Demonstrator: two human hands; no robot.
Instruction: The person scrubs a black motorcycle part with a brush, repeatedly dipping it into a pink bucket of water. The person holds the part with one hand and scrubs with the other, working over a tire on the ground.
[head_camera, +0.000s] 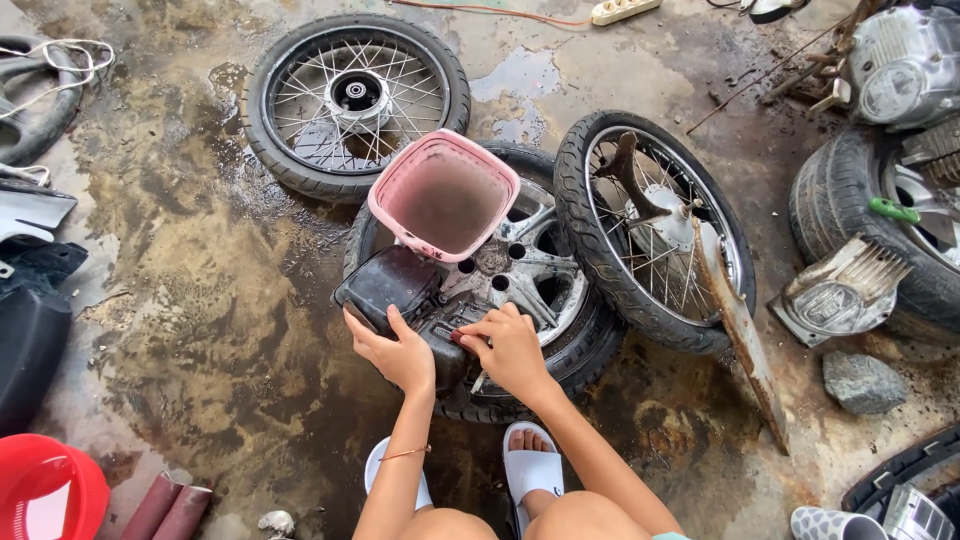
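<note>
You are crouched over a wet, oil-stained concrete floor (200, 300), white slide sandals (532, 470) on your feet. Your left hand (395, 352) grips the near edge of a black plastic motorcycle housing (395, 290), fingers curled over its rim. Your right hand (512, 348) rests on the same part, fingertips pinched around a small tool with a red handle (458, 338); the tool's tip is hidden. The housing lies on top of a tyre with a cast alloy wheel (530, 270), directly in front of your knees. A pink plastic basket (443, 195) sits tilted on that wheel, just beyond the housing. A spoked wheel (355, 100) lies farther away, and another spoked wheel (650, 225) leans against the alloy one on the right. A red bucket (45, 490) is at the lower left.
</note>
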